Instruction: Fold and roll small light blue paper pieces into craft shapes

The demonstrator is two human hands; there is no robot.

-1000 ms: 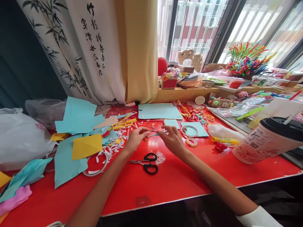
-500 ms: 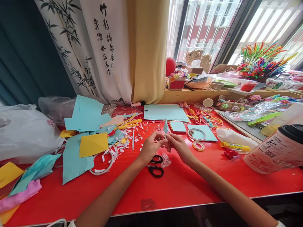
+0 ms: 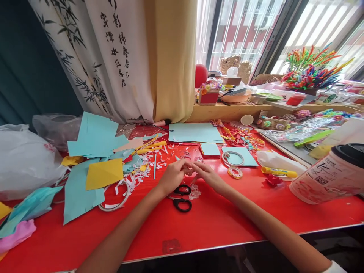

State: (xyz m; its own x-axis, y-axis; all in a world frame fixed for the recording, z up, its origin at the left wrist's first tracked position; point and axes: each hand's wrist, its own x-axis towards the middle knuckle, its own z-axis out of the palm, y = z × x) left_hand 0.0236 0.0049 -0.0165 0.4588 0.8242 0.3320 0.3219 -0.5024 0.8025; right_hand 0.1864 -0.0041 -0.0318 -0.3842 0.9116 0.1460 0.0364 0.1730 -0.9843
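The left hand (image 3: 173,176) is clamping a blue paper piece (image 3: 176,157), its tip seemingly already shaped; the right hand's (image 3: 209,177) grip I cannot tell. A blue paper square (image 3: 210,149) is lying flat.

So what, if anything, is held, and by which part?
The left hand apparently holds a pointed light-blue paper piece; tip visible, gripped part hidden.

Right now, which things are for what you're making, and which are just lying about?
Probably for the job:
- small light-blue piece, its tip poking out beyond the left hand
- black-handled scissors, close by the hands
- light-blue sheets, perhaps spare paper

Seemingly just lying about:
- drink cup
- white plastic bag
- red balloon
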